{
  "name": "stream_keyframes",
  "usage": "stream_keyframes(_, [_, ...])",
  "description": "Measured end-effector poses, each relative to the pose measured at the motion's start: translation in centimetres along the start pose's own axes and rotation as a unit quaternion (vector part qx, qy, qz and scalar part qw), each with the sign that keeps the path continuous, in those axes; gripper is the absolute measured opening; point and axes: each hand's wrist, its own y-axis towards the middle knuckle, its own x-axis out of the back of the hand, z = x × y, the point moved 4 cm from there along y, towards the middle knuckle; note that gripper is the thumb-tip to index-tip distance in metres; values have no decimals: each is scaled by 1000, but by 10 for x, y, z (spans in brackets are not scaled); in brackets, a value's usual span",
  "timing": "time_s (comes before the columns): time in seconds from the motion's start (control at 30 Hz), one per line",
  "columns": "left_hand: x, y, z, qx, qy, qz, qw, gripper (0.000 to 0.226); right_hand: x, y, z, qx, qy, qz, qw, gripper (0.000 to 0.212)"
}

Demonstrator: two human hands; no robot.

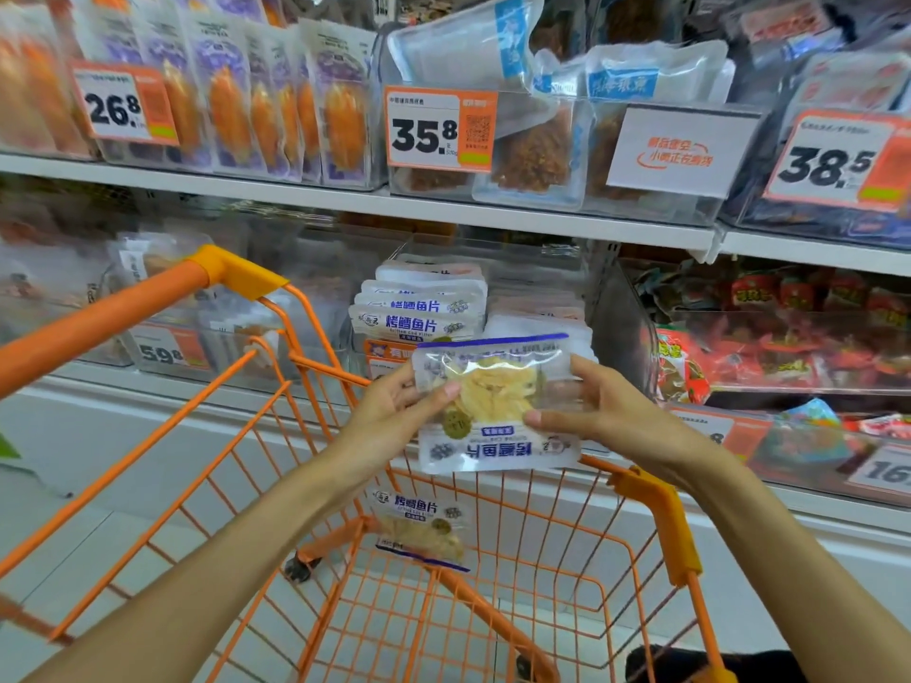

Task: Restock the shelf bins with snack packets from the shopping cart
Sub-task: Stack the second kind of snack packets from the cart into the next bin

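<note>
I hold one snack packet between both hands, above the far rim of the orange cart. It is a clear and white pouch with blue print and pale yellow fish slices inside, turned upside down. My left hand grips its left edge and my right hand grips its right edge. One more packet of the same kind leans inside the cart against the far wire wall. Just behind my hands, a clear shelf bin on the middle shelf holds a row of upright matching packets.
The cart's orange handle crosses the left foreground. Upper shelf bins carry other snacks with price tags 26.8, 35.8 and 38.5. Red packets fill the bins to the right. Grey floor shows under the cart.
</note>
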Motion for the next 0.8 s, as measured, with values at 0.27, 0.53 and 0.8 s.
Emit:
stream_keyframes(0.27, [1,-1,-6,-5,43,36,998,30,-1,5,-4,37,-24,-32,998,33])
stream_keyframes(0.53, [-24,42,-65,-91,136,46,985,42,42,4,18,135,0,-190,972,43])
stream_keyframes(0.8, [-47,56,-50,-57,-9,-97,994,44,16,19,-2,-32,330,-196,923,56])
